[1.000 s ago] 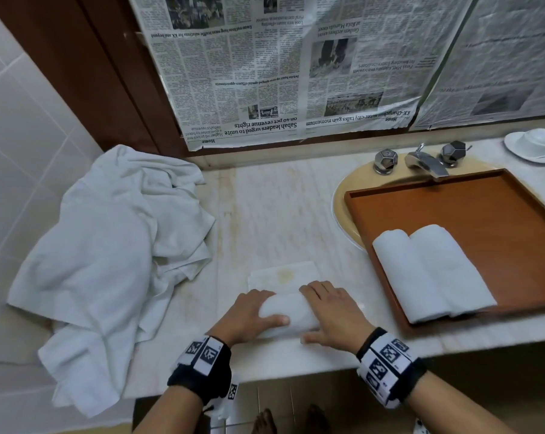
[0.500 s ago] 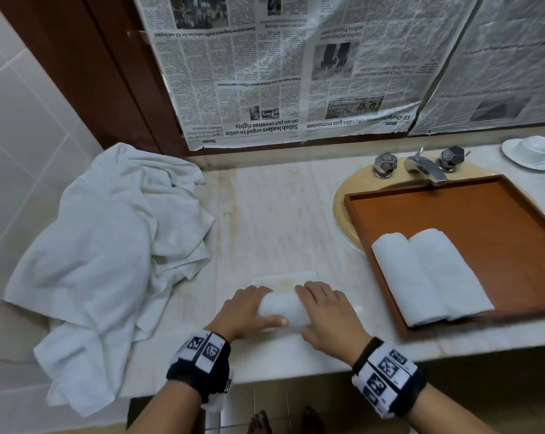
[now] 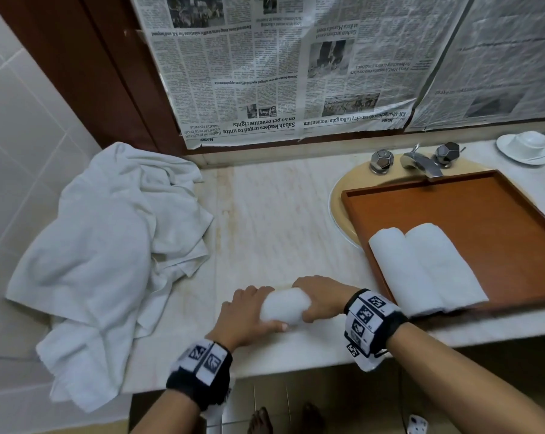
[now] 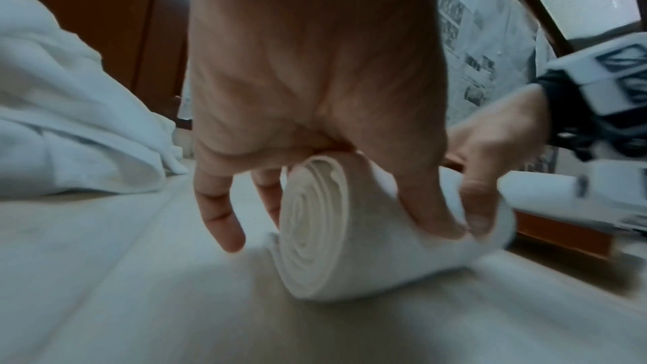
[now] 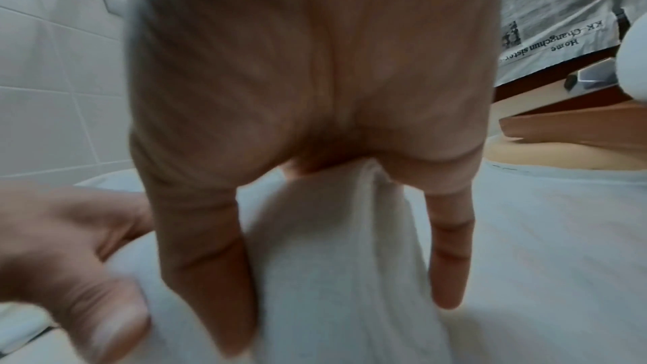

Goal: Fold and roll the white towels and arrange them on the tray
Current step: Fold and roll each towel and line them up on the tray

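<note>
A small white towel roll [image 3: 284, 306] lies on the marble counter near its front edge, fully rolled, its spiral end [image 4: 311, 229] facing the left wrist view. My left hand [image 3: 249, 314] grips its left end with thumb along the front. My right hand [image 3: 319, 300] curls over its right end; in the right wrist view the roll [image 5: 332, 245] shows between thumb and fingers. Two finished white rolls [image 3: 424, 267] lie side by side at the front left of the brown wooden tray [image 3: 490, 220].
A heap of loose white towels [image 3: 108, 255] covers the counter's left end against the tiled wall. The tray sits over a yellow basin [image 3: 340, 198] with a chrome tap [image 3: 421, 161]. A white cup on a saucer [image 3: 526, 147] stands far right. Newspaper covers the wall behind.
The flat strip of towel ahead of the roll has been wound in; the roll is thicker and both hands have closed round its ends, the roll turning slightly askew.
</note>
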Demonstrator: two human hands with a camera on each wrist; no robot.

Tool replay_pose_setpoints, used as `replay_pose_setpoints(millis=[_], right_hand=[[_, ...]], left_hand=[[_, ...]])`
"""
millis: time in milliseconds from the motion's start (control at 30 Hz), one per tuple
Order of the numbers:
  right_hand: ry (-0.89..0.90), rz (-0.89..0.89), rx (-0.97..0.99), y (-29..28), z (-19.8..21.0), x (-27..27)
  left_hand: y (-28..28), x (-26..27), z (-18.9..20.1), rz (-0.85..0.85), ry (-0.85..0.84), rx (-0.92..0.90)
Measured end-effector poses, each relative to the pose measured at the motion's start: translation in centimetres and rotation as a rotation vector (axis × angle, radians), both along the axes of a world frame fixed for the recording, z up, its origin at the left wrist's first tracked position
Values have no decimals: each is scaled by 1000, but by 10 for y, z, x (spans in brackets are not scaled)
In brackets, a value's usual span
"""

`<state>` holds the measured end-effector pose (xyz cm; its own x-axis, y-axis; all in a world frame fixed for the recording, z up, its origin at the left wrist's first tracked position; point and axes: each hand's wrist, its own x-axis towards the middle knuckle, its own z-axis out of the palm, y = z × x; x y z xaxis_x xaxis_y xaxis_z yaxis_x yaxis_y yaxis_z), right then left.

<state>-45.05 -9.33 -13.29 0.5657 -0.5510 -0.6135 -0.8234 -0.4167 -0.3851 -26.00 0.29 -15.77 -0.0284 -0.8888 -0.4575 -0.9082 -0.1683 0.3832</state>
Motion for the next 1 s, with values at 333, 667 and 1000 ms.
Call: replay_pose_setpoints(millis=[333,667,1000], right_hand=[[30,33,-204,12,3,-3],[90,-2,-24,16,-4,-8],[-45,-203,50,45,12,-40]], left_hand=[[-40,14,11,-29,55,248],[-28,5,20,-78,35,286],[-25,-9,41,-259,125,228]])
